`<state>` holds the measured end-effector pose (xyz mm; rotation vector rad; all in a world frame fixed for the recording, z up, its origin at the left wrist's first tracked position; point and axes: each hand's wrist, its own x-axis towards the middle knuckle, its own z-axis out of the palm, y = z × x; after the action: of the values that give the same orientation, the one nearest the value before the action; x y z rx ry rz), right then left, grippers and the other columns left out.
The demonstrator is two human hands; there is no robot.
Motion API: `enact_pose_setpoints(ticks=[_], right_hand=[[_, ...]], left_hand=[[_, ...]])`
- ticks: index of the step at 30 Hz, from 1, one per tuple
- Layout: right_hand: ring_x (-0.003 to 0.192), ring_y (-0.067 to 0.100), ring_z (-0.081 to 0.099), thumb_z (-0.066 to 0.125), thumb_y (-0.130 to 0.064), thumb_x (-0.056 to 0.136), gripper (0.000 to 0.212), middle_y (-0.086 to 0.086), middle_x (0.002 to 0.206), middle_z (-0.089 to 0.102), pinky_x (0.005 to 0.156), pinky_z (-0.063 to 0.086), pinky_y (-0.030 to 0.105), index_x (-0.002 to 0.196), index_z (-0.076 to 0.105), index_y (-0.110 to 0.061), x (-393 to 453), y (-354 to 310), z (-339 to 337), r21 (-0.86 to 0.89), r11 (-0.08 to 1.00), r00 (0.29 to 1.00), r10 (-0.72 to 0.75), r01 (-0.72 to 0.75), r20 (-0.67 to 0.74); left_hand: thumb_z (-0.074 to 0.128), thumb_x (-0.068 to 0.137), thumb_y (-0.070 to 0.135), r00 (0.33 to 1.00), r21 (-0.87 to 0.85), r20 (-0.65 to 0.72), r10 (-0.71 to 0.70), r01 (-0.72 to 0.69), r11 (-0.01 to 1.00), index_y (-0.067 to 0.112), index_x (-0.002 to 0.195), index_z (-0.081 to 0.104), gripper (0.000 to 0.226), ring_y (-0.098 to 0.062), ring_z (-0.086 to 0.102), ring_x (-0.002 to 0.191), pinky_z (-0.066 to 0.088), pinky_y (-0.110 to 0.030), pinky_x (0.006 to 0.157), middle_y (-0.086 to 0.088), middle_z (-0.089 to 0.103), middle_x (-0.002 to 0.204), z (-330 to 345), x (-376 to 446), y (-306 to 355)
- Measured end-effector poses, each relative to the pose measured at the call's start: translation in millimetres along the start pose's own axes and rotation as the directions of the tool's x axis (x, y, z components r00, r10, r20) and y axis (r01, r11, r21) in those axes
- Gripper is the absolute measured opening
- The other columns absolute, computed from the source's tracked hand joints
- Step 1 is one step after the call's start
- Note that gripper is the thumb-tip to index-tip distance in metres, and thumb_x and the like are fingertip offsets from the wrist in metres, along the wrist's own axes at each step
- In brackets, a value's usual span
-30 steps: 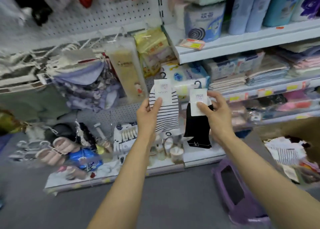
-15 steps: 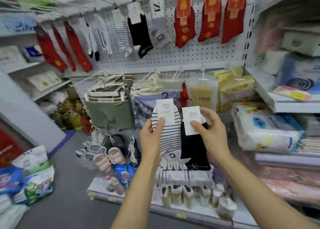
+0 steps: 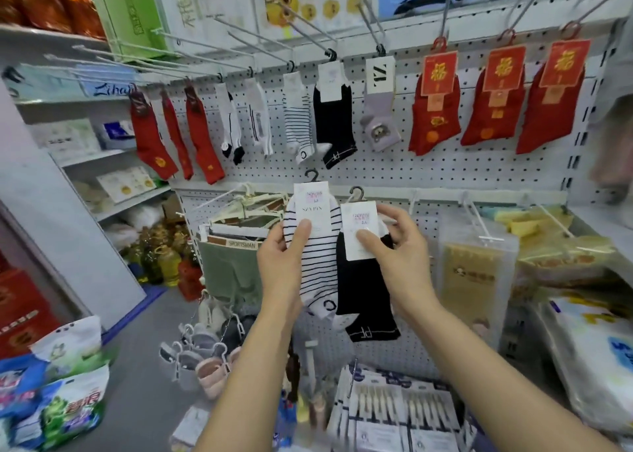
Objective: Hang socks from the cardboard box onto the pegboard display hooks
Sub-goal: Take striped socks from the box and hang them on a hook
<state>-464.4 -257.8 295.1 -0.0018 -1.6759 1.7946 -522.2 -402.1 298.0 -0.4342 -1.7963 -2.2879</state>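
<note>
The left hand (image 3: pixel 282 256) is pinching a striped sock (image 3: pixel 318 259) by its white card. The right hand (image 3: pixel 399 253) is pinching a black sock (image 3: pixel 363 294) the same way. Both are hanging just below the pegboard (image 3: pixel 394 167), where more socks are hanging on hooks (image 3: pixel 308 28).

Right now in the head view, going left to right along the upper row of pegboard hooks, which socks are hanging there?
Three dark red socks → white socks with black toes → white socks with a side stripe → hung striped sock → hung black sock → lilac sock → three red socks with red-and-gold cards.
</note>
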Motion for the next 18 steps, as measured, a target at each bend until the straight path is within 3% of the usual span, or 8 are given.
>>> enact_pose_setpoints(ticks=[2,4,6,8,11,14,18], right_hand=[[0.105,0.016,0.069,0.07,-0.009,0.089,0.037,-0.001,0.115,0.072,0.083,0.06,0.039,0.119,0.06,-0.028,18,0,21,0.003,1.0,1.0,-0.03,0.03,-0.005],[0.1,0.017,0.071,0.07,-0.009,0.09,0.036,0.0,0.111,0.073,0.081,0.06,0.039,0.119,0.059,-0.028,35,0,40,0.005,0.999,0.999,-0.049,0.05,-0.018],[0.094,0.019,0.072,0.069,-0.009,0.09,0.037,0.001,0.106,0.075,0.076,0.06,0.036,0.121,0.058,-0.027,53,0,60,-0.004,0.998,0.997,-0.07,0.07,-0.044],[0.1,0.02,0.071,0.07,-0.01,0.09,0.036,0.0,0.109,0.074,0.078,0.06,0.037,0.118,0.059,-0.032,74,1,77,-0.019,0.995,0.991,-0.102,0.1,-0.086],[0.103,0.007,0.067,0.069,-0.008,0.09,0.036,-0.008,0.112,0.071,0.076,0.058,0.029,0.116,0.061,-0.031,112,0,101,-0.022,0.986,0.967,-0.165,0.164,-0.195],[0.107,-0.008,0.06,0.068,-0.003,0.09,0.038,-0.015,0.115,0.066,0.08,0.051,0.014,0.123,0.062,-0.019,153,-8,122,-0.002,0.972,0.92,-0.224,0.236,-0.322],[0.114,-0.004,0.055,0.067,-0.007,0.091,0.04,-0.012,0.12,0.064,0.099,0.049,0.025,0.127,0.061,-0.02,211,-29,136,-0.063,0.955,0.868,-0.29,0.29,-0.403]], left_hand=[[0.066,0.095,0.022,1.0,-0.044,0.007,0.029,-0.029,0.999,0.024,0.1,0.07,0.007,-0.002,0.071,0.088,0.054,-0.015,0.067,0.014,0.077,0.092,-8,26,3],[0.065,0.095,0.021,0.999,-0.047,0.019,0.043,-0.042,0.998,0.028,0.094,0.066,0.007,0.01,0.067,0.079,0.048,-0.007,0.064,0.024,0.074,0.084,-18,52,4],[0.066,0.095,0.025,0.998,-0.056,0.047,0.048,-0.045,0.997,0.025,0.089,0.065,0.006,0.007,0.065,0.081,0.049,-0.009,0.07,0.023,0.072,0.084,-31,78,6],[0.067,0.094,0.028,0.996,-0.049,0.079,0.047,-0.043,0.998,0.023,0.084,0.06,0.013,0.003,0.062,0.08,0.046,-0.014,0.073,0.023,0.069,0.083,-46,106,4],[0.065,0.095,0.023,0.993,-0.074,0.103,0.05,-0.042,0.996,0.032,0.083,0.058,0.017,0.018,0.061,0.067,0.044,-0.007,0.062,0.033,0.067,0.068,-65,143,7],[0.066,0.095,0.021,0.992,-0.11,0.118,0.051,-0.038,0.993,0.021,0.099,0.07,0.006,0.0,0.072,0.079,0.054,-0.015,0.06,0.013,0.077,0.087,-78,177,4],[0.067,0.094,0.023,0.989,-0.13,0.144,0.009,0.01,0.991,0.015,0.104,0.071,0.014,-0.028,0.074,0.091,0.061,-0.043,0.073,-0.007,0.077,0.098,-76,206,-2]])
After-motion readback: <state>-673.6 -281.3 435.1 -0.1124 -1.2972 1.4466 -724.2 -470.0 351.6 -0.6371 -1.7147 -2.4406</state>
